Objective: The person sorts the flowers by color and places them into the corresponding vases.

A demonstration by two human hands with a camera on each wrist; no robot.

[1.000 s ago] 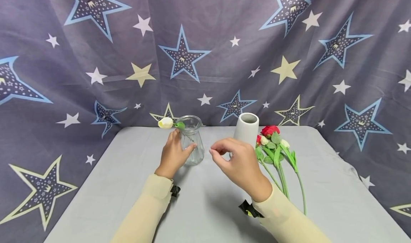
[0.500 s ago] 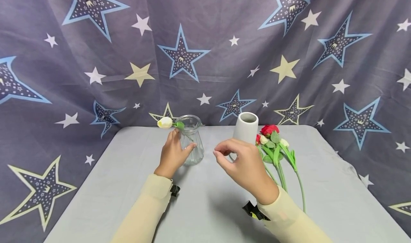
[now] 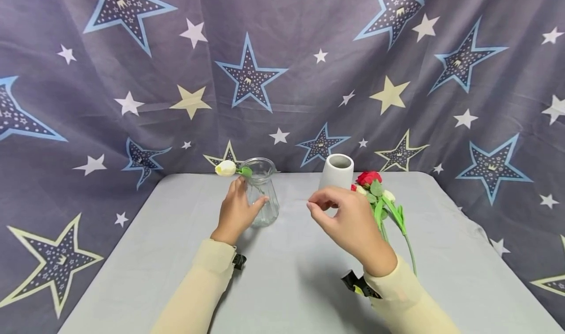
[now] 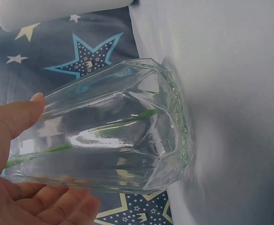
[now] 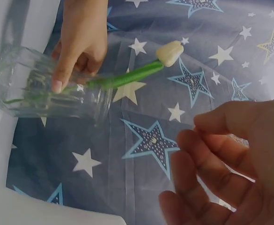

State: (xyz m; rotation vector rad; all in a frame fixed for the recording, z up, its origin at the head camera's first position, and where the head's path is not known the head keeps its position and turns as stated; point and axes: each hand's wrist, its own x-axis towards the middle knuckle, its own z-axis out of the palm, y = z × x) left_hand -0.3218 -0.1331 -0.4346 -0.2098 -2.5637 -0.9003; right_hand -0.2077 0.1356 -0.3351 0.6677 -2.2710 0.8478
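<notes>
My left hand (image 3: 238, 209) grips the clear glass vase (image 3: 268, 204) from its left side, thumb in front and fingers curled behind. One white tulip (image 3: 226, 168) stands in this vase, its head leaning out over the left of the rim. Its green stem (image 4: 125, 123) shows through the glass in the left wrist view. My right hand (image 3: 346, 221) hovers over the table in front of the white vase (image 3: 337, 173). Thumb and index fingertips meet, the other fingers (image 5: 188, 176) are curled, and nothing shows between them.
To the right of the white vase, which is partly hidden by my right hand, lie several flowers: a red rose (image 3: 369, 178) and white tulips (image 3: 389, 195) with long green stems. A star-patterned curtain (image 3: 247, 123) hangs behind the grey-covered table (image 3: 176, 216).
My right hand has moved right, away from the glass vase, with its fingertips still together. The left hand and the glass vase hold their place.
</notes>
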